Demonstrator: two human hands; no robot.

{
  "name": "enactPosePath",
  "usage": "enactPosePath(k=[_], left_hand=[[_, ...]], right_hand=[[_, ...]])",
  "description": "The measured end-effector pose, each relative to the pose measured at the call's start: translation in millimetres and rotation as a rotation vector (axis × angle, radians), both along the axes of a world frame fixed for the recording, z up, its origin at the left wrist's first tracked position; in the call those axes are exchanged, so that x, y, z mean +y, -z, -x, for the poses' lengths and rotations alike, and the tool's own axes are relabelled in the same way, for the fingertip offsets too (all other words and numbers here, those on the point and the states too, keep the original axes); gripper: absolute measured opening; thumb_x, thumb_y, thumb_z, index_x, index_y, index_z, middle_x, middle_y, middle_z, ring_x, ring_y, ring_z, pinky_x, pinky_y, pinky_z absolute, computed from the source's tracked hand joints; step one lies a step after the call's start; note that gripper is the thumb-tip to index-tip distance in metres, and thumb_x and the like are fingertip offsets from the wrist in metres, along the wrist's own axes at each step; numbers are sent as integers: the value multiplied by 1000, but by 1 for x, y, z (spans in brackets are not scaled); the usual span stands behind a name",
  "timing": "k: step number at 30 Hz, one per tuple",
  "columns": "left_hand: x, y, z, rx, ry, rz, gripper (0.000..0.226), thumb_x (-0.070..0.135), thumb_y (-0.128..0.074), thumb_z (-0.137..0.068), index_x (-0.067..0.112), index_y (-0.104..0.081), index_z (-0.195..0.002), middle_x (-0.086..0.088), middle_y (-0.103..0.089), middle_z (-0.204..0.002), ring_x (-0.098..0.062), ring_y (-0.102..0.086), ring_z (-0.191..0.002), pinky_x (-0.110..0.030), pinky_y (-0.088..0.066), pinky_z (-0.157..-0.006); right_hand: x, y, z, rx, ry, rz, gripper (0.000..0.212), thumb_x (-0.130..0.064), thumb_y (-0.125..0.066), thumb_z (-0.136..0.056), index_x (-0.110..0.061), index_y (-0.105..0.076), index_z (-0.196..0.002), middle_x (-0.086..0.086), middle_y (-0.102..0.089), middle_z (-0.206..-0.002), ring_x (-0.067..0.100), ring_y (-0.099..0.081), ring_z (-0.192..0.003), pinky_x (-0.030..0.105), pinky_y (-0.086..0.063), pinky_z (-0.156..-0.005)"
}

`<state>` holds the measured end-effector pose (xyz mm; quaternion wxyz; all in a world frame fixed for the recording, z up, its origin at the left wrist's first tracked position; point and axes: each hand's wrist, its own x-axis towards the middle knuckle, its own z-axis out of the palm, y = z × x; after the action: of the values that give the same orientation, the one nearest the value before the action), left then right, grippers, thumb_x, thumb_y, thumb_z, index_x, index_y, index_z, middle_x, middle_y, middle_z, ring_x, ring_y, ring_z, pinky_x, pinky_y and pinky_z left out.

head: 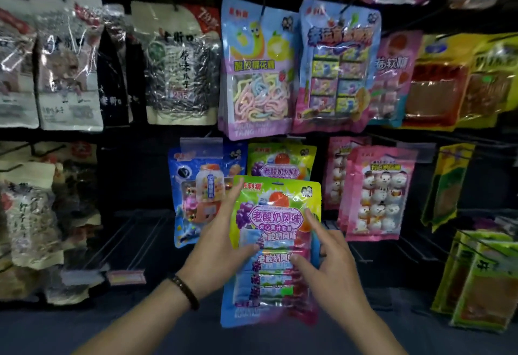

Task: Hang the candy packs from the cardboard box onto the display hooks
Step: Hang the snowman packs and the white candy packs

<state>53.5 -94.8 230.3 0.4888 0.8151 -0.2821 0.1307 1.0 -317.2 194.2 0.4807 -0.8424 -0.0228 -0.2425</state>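
Observation:
I hold a green-topped candy pack [276,231] with grape and orange pictures upright in front of the display rack. My left hand [221,245] grips its left edge, thumb across the front and fingers behind. My right hand [328,265] holds its right side, thumb on the front and index finger stretched up along the edge. Directly behind it, a matching green pack [281,159] hangs on a hook. The cardboard box is out of view.
A blue candy pack [196,186] hangs to the left, pink snowman packs [375,194] to the right. Above hang a pastel marshmallow pack [256,68] and a blue gum pack [337,65]. Seed bags [179,65] fill the left side, yellow packs [482,279] the right.

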Motion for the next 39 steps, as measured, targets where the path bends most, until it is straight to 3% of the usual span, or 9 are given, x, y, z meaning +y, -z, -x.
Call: enactPosePath(k=[7,15,17,22,27,31,34,36,39], left_hand=[[-43,-30,-42,-176,-34,-97,118,19,-90,-83,70,-11,-154,30,-26,-164,7,-25,-151,-13,-33,-114],[-57,-28,-62,-149,-65,-73,120,22,-92,-79,71,-11,-153,59,-20,-140,36,-26,-128,-12,-33,-113],[-57,-26,-66,-126,-61,-50,120,19,-92,-79,73,-13,-151,54,-26,-140,32,-34,-127,-10,-40,-110],[-52,-30,-76,-97,-83,-80,127,19,-94,-75,72,-9,-153,27,-34,-161,-12,-49,-146,-50,-54,-111],[-47,-25,-87,-41,-84,-116,132,23,-95,-74,75,-2,-152,11,-44,-163,-19,-63,-132,-49,-60,-101],[-50,-25,-99,-74,-154,-205,132,23,-95,-77,66,0,-157,7,-43,-164,-16,-76,-88,-36,-66,-80],[-55,-26,-109,-79,-206,-232,129,18,-92,-80,61,0,-160,4,-51,-157,-16,-72,-75,-30,-65,-67],[-59,-25,-119,-100,-242,-244,128,20,-90,-82,60,2,-160,4,-53,-155,-3,-65,-78,-23,-61,-66],[-64,-22,-132,-112,-283,-242,128,24,-90,-82,65,6,-157,-3,-62,-141,-18,-68,-104,-40,-64,-84]], right_hand=[[-30,-23,-36,-140,93,-3,109,-33,-90,-82,-73,-18,-153,-27,-34,-119,-22,-41,-111,6,-43,-76],[-39,-37,-54,-173,122,20,103,-34,-88,-84,-73,-21,-152,-25,-31,-119,-26,-39,-105,10,-48,-63],[-38,-37,-60,-177,125,23,103,-33,-88,-83,-72,-23,-153,-25,-31,-117,-23,-40,-105,12,-47,-63],[-34,-37,-69,-165,102,-21,101,-30,-88,-83,-72,-26,-152,-23,-33,-118,-16,-48,-101,8,-48,-67],[-32,-34,-72,-145,90,-40,96,-32,-86,-87,-68,-27,-154,-23,-32,-119,-11,-49,-104,4,-46,-69],[-31,-30,-75,-115,76,-48,89,-35,-82,-90,-58,-29,-159,-20,-32,-128,-12,-45,-114,5,-40,-75],[-29,-25,-77,-73,71,-23,86,-37,-81,-92,-51,-31,-160,-18,-29,-140,-2,-42,-128,13,-43,-97],[-28,-20,-77,-48,78,9,82,-36,-80,-93,-46,-34,-161,-19,-28,-143,2,-39,-133,13,-41,-103],[-26,-13,-76,4,70,37,75,-33,-78,-95,-39,-40,-160,-19,-29,-141,-3,-38,-127,-2,-35,-83]])
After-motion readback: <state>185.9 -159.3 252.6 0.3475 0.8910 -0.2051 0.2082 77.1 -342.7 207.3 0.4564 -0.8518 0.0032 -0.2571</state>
